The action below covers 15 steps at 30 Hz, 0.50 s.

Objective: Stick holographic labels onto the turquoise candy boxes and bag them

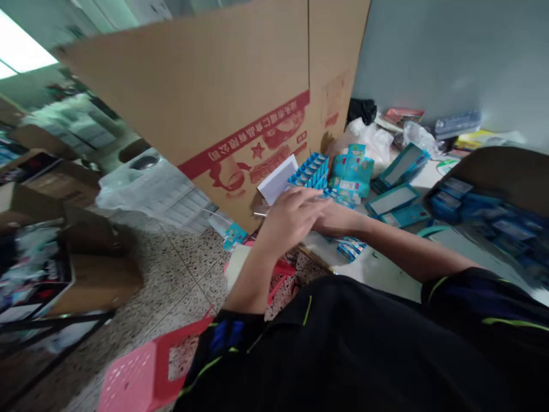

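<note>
My left hand [291,216] reaches across in front of me, its fingers stretched out to the right and lying over my right hand [326,220]. The right hand's fingers are mostly hidden behind the left. Just beyond the hands is a white panel [278,178], perhaps a carton flap; whether a hand touches it I cannot tell. Beside it stands a group of small blue packs [312,169] in rows. More blue packs [351,248] lie on the table below my right wrist. A printed turquoise carton blank [351,174] is behind my right hand.
A large brown cardboard sheet [240,91] with red print rises behind the hands. Turquoise cartons [392,198] lie on the white table [392,269] to the right, near a brown box [493,171] of blue packs. A pink stool [132,377] and open cartons [98,280] are at left.
</note>
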Motion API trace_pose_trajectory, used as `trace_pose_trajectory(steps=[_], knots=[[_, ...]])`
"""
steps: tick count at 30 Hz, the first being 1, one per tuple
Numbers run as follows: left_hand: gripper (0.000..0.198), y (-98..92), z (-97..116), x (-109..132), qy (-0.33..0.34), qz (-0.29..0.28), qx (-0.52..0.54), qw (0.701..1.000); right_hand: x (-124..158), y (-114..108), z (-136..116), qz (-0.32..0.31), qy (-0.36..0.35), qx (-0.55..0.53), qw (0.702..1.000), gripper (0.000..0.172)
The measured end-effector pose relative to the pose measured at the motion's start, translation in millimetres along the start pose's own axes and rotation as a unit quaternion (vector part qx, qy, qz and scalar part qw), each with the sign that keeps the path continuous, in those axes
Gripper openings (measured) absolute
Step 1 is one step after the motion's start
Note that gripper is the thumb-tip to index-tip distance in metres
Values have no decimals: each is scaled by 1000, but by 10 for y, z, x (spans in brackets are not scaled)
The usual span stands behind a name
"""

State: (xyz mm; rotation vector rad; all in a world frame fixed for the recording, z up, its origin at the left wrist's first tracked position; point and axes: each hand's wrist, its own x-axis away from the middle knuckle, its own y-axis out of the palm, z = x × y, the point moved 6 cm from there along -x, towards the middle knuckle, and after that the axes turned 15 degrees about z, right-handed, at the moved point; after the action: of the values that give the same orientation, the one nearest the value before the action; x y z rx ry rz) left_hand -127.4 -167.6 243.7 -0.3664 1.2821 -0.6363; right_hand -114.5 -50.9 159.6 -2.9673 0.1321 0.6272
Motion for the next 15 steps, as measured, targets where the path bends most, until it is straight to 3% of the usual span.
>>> trace_pose_trajectory(steps=[2,4,6,7,8,10,11,12,13,15], knots=[[19,134,-173,-5,-33,-76,65,994,224,-12,-14,-31,-35,73,996,12],[19,246,-323,110,-60,-82,105,989,479,-196,45,0,-26,117,993,19],[20,302,-454,269,-86,-37,104,990,850,-597,234,158,47,91,982,21],[19,313,-522,356,-105,-10,90,990,1125,-829,384,266,96,51,958,22],[18,322,-592,445,-125,12,74,989,1471,-1049,570,395,153,-9,906,23],[16,350,-719,617,-153,29,52,986,2249,-1224,1023,589,279,-168,740,31],[16,369,-775,695,-161,27,49,985,2568,-1149,1249,620,346,-238,662,33],[17,386,-824,766,-166,20,50,985,2798,-1021,1438,622,397,-282,613,33],[17,398,-869,827,-170,12,51,984,2948,-855,1603,606,440,-314,584,33],[16,392,-946,918,-180,-6,49,982,3051,-483,1866,555,492,-361,565,33]])
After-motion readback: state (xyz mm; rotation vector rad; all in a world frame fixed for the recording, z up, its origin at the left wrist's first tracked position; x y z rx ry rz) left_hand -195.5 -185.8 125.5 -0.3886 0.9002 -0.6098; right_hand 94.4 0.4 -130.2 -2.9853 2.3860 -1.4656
